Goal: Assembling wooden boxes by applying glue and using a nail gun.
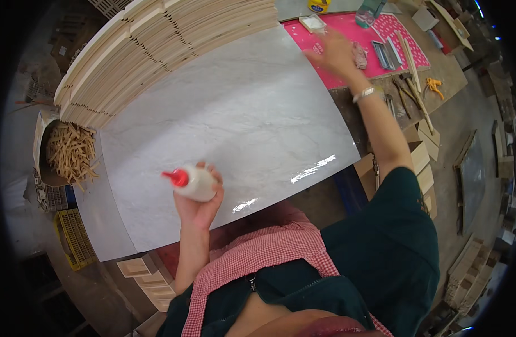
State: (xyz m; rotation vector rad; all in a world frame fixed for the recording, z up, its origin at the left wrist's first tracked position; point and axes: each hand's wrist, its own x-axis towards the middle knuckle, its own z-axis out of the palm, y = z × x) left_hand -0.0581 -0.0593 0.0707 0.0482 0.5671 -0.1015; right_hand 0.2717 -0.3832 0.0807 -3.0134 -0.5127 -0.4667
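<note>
My left hand is wrapped around a white squeeze bottle with a red nozzle cap. The bottle is tilted, its nozzle toward the left, above the glossy grey marbled tabletop. Stretched out to the far right, my right hand is above a pink sheet, slightly blurred, fingers apart and nothing visible in them. Just beyond its fingers sits a small shallow dish with something white in it. A crumpled pinkish rag lies to the right of this hand.
Long rows of stacked thin wooden pieces line the table's far left edge. A container of wooden strips stands at the left. On the right are a teal bottle, a yellow container, sticks and an orange clamp.
</note>
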